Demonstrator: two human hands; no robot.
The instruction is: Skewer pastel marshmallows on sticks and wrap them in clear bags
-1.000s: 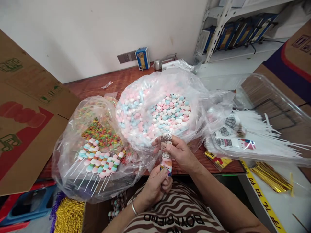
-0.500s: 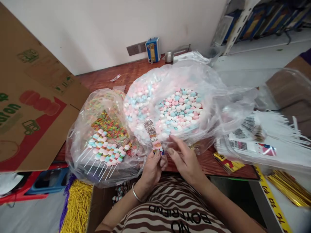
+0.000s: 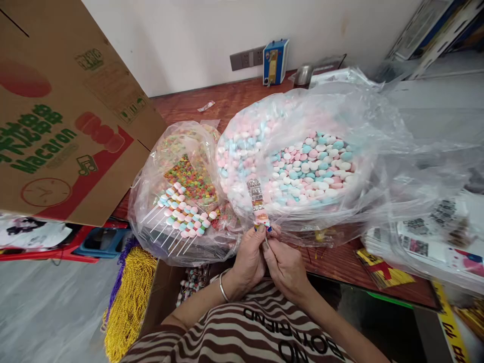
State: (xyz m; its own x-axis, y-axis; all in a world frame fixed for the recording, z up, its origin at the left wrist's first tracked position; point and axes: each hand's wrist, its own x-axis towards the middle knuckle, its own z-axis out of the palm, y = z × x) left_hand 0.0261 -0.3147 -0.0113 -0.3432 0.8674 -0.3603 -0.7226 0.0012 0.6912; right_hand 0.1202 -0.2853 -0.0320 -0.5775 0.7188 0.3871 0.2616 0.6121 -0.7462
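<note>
My left hand (image 3: 250, 257) and my right hand (image 3: 284, 263) meet at the table's near edge, both pinched on the lower end of a small printed packet (image 3: 257, 203) that stands upright above them. Behind it a large clear bag (image 3: 302, 151) holds several pink, blue and white candies. To the left a smaller clear bag (image 3: 181, 186) holds colourful cereal loops, with several candy skewers (image 3: 180, 217) on white sticks laid on it.
A printed cardboard box flap (image 3: 64, 126) leans at the left. Gold twist ties (image 3: 128, 297) hang below the table at lower left. A stack of printed packets (image 3: 427, 242) under clear plastic lies right. A blue box (image 3: 275, 61) and wall socket (image 3: 246, 58) stand at the back.
The view has swung left and down. My right hand came off the top of the packet and dropped to its base beside my left hand.
</note>
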